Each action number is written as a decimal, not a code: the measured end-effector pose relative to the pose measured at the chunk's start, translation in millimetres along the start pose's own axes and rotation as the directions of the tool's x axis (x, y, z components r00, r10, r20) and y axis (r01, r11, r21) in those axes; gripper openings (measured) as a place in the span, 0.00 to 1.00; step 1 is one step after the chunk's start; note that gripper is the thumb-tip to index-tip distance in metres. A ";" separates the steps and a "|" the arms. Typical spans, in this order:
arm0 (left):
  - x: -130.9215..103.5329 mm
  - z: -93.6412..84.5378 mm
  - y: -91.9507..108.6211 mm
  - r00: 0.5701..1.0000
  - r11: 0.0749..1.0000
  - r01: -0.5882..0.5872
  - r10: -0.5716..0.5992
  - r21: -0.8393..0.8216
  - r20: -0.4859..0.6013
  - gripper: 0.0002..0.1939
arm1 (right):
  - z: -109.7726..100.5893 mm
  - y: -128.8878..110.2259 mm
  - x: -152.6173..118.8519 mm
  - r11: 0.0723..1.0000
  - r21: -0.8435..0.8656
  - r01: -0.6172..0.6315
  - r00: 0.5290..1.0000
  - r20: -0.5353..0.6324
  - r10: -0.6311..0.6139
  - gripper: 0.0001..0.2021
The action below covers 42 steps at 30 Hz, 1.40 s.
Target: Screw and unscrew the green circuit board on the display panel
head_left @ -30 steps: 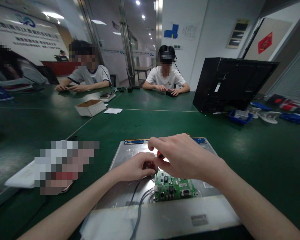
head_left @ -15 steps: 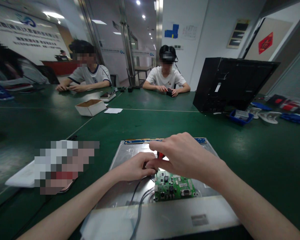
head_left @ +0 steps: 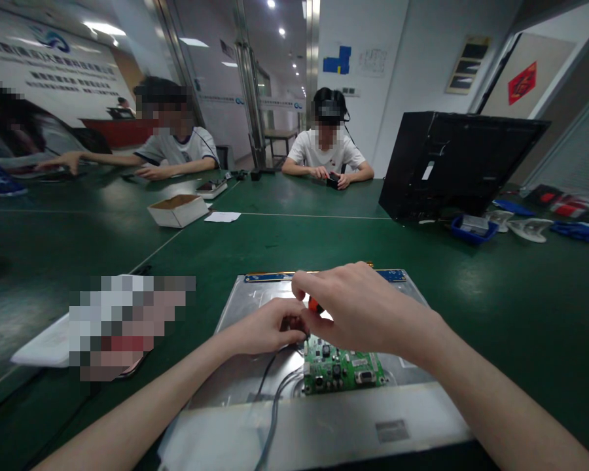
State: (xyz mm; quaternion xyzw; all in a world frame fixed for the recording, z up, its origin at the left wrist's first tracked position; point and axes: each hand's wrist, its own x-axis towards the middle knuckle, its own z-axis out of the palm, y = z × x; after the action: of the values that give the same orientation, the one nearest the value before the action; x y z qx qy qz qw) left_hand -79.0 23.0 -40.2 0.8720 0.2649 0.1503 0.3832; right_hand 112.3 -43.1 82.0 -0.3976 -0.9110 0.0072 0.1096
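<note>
A silver display panel (head_left: 235, 314) lies back side up in front of me, with a green circuit board (head_left: 343, 366) on its middle and a narrow blue board (head_left: 269, 278) along its far edge. My right hand (head_left: 358, 307) is closed around a screwdriver (head_left: 315, 305); only a bit of its orange-red and black handle shows between the fingers. Close beside it, my left hand (head_left: 269, 327) pinches at the board's upper left corner. What lies between its fingertips is hidden. Grey and black cables (head_left: 275, 405) run from the board's left side toward me.
Left of the panel lie a white item (head_left: 44, 343) and a blurred pink one. Farther off stand a white box (head_left: 178, 210) and a black monitor (head_left: 461, 167), with a blue tray (head_left: 474, 229) beside it. Several people sit across the green table (head_left: 294, 242).
My right hand's fingers have shifted slightly around the handle, and more orange shows. The left hand stays in place. At far left, a person has stretched an arm sideways.
</note>
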 end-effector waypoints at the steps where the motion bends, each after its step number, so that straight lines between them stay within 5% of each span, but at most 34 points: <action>1: 0.1 0.0 -0.4 1.000 1.000 -0.009 0.009 0.003 -0.002 0.05 | 0.2 0.3 -0.5 1.000 0.001 0.002 1.000 -0.007 -0.002 0.06; 31: 0.6 0.5 -1.5 1.000 1.000 -0.012 0.012 0.002 0.001 0.06 | -1.0 1.9 -1.8 0.999 -0.045 0.013 1.000 -0.018 -0.014 0.02; 37: 0.7 -1.7 0.9 0.999 0.999 -0.033 0.033 0.011 -0.001 0.04 | 0.0 2.1 -0.5 0.993 -0.120 -0.007 0.999 -0.042 0.002 0.10; 42: 0.4 0.5 -1.9 1.000 1.000 -0.008 0.008 -0.023 0.000 0.06 | -1.0 1.5 -1.7 0.998 -0.069 0.013 0.999 -0.031 -0.015 0.03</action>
State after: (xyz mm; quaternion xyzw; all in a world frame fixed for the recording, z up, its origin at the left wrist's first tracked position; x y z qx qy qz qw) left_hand -79.1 24.1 -42.0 0.8687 0.2596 0.1546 0.3925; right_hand 114.7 -43.4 82.5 -0.3949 -0.9115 -0.0311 0.1103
